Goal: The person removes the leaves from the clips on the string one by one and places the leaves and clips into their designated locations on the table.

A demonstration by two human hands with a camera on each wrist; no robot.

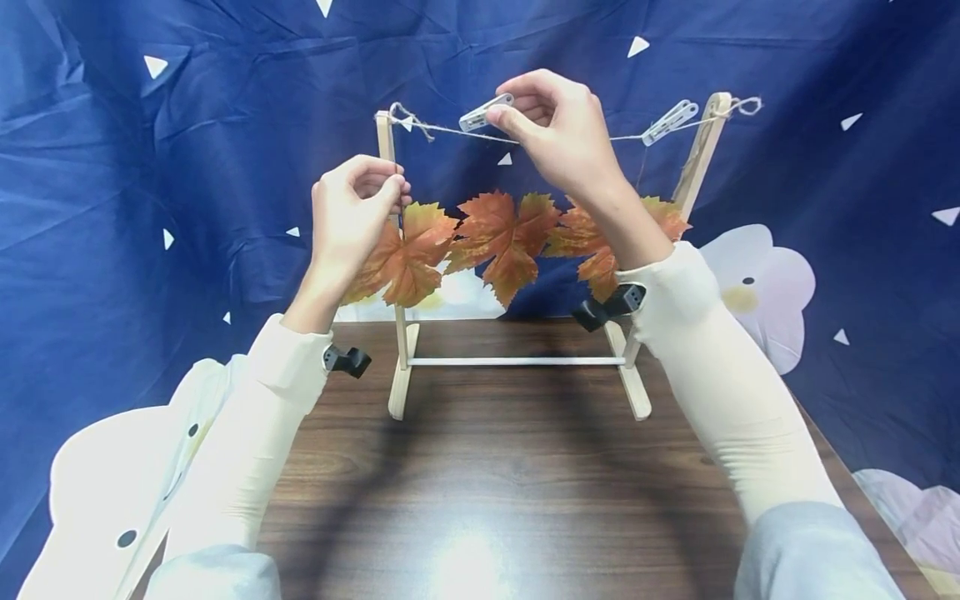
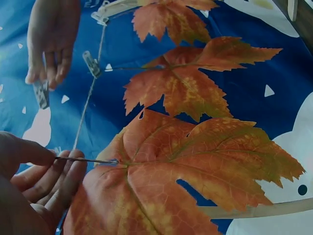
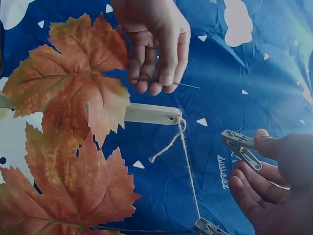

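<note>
My left hand (image 1: 352, 208) pinches the thin stem of the left orange maple leaf (image 1: 408, 262) between thumb and fingers, beside the left post. Above and to the right, my right hand (image 1: 573, 133) pinches a grey clothespin (image 1: 476, 117) over the twine (image 1: 459, 131). In the right wrist view this clothespin (image 3: 239, 139) is apart from the twine. A second clothespin (image 2: 91, 63) clips the middle leaf (image 2: 178, 81) to the twine; my right hand hides it in the head view. The third clothespin (image 1: 670, 123) sits near the right post, with the right leaf (image 1: 585, 233) hanging below.
The twine is tied between the left post (image 1: 386, 137) and right post (image 1: 705, 158) of a wooden stand. A white rod (image 1: 517, 362) joins its feet on the brown table (image 1: 487, 467). Behind hangs a dark blue patterned cloth (image 1: 247, 125).
</note>
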